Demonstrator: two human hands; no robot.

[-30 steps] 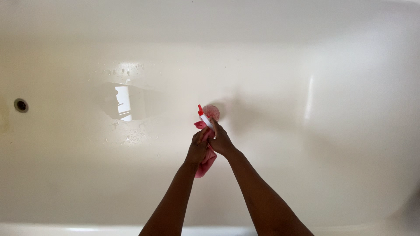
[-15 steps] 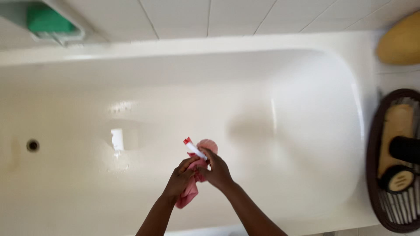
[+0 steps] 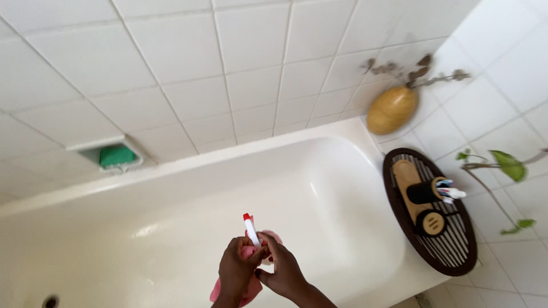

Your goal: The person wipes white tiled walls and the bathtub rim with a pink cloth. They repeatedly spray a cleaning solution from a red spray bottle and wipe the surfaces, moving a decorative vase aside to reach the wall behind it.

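Both my hands meet over a white bathtub, low in the middle of the view. My right hand grips a spray bottle with a white nozzle and a red tip that points up and away. My left hand holds a pink cloth against the bottle; most of the cloth is hidden behind my fingers. The bottle's body is covered by my hands.
A green soap bar sits in a recessed wall dish. On the tiled ledge at the right stand a tan vase with dried twigs, a dark oval tray with a black cup and wooden items, and a leafy plant. The drain lies far left.
The view has tilted up and right, from the tub floor to the tiled wall and the ledge. My hands stay together on the bottle and cloth, now lower in the view.
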